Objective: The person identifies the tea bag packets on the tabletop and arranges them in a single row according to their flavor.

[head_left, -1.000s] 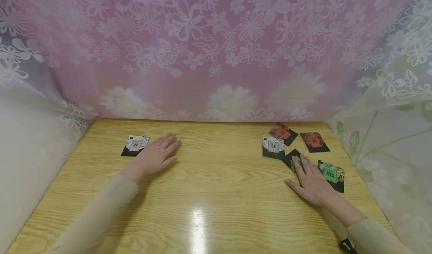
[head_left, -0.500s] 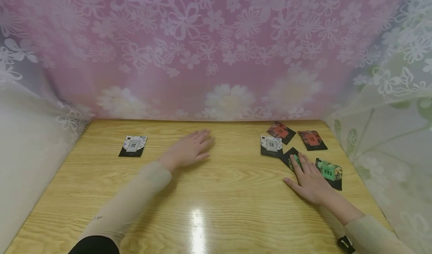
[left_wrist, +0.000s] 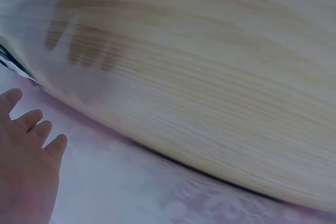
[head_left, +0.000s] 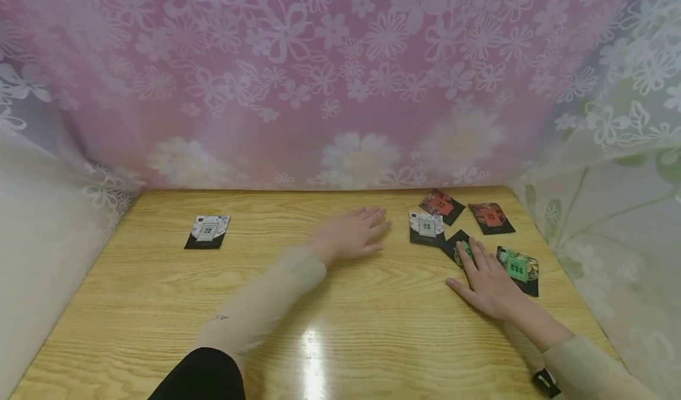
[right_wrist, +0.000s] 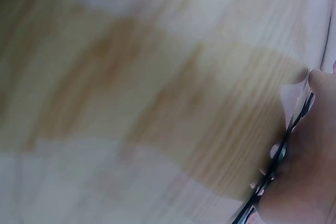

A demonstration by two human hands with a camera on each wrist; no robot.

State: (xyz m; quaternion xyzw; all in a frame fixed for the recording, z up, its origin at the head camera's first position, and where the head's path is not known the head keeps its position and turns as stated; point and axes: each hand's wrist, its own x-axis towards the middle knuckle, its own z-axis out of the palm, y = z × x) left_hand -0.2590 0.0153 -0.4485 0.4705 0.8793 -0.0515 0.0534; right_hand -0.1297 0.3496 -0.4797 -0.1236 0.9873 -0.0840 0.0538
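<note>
My left hand (head_left: 352,234) is held over the middle of the table with its fingers straight and holds nothing. Just beyond its fingertips lies a white-and-black sachet (head_left: 425,227). In the left wrist view the left hand (left_wrist: 26,166) hangs above the wood, fingers spread a little. My right hand (head_left: 488,285) lies flat, its fingers resting on a green-and-black sachet (head_left: 450,248) and covering part of it. Right beside that hand is a second green sachet (head_left: 524,269). The right wrist view shows the right hand (right_wrist: 310,161) low over the tabletop.
Two red-and-black sachets, a nearer one (head_left: 492,218) and one (head_left: 443,205) touching the white sachet, lie at the back right. Another white sachet (head_left: 207,232) is far left. Floral curtains (head_left: 351,81) enclose the wooden table (head_left: 372,329). A small black object (head_left: 545,382) sits front right.
My left hand has swept to the right across the table, away from the left white sachet and towards the group on the right. My right hand has stayed on the green sachet.
</note>
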